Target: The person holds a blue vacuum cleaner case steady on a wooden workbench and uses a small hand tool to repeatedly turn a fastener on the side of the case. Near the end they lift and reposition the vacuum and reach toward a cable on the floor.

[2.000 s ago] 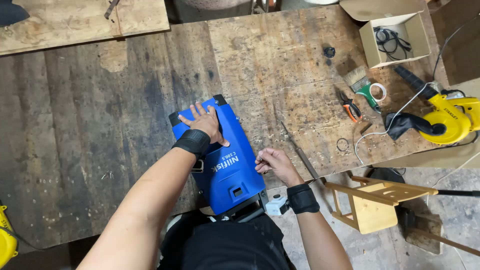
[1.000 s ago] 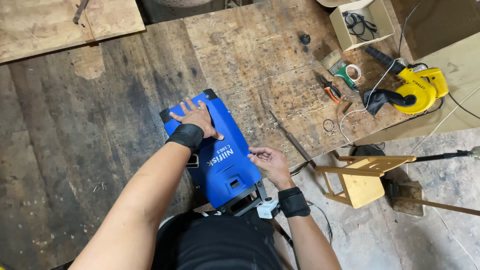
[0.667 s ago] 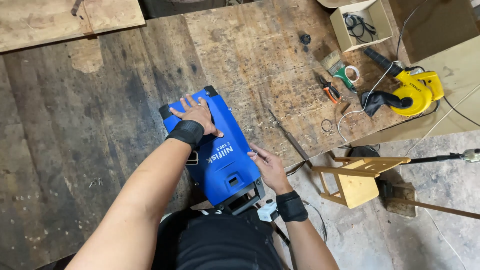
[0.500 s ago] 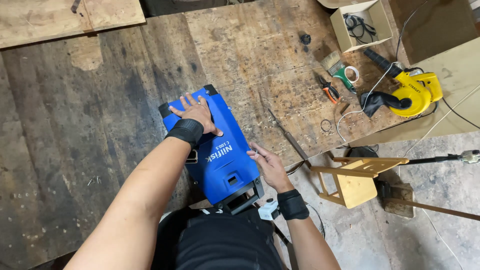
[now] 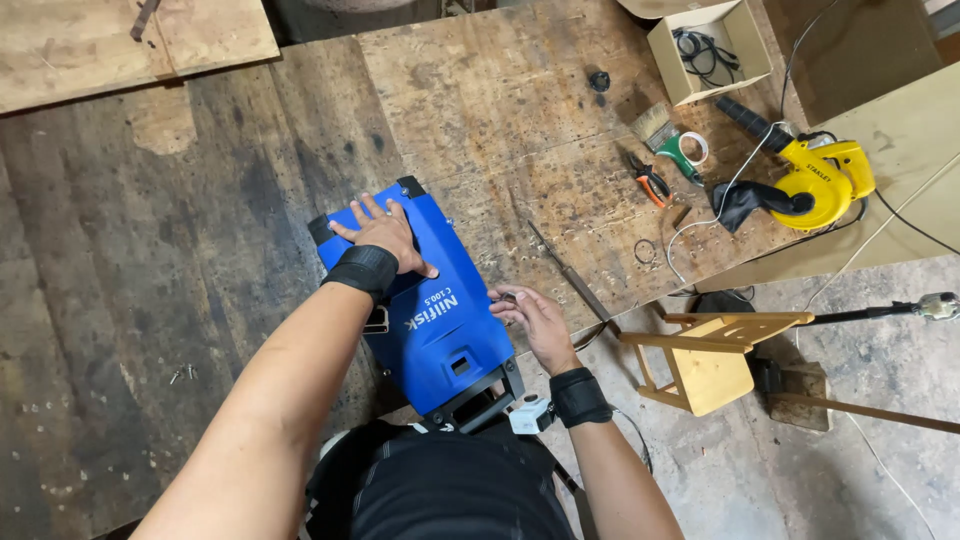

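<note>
Blue machine housing is laid flat at the near edge of the wooden workbench, long axis running diagonally from far-left to near-right. Left hand is pressed flat on its far end, fingers spread, nothing gripped. Right hand is held at the housing's right side, fingers pinched on a small dark part, prob. a screw; can't be told for sure. Right hand is nearer that side.

The left hand lies flat, palm down, fingers spread and pointing away from the body, arm stretched forward. The right hand is loosely curled, fingertips pinched together, forearm bent inward. Both wrists wear black bands.
</note>
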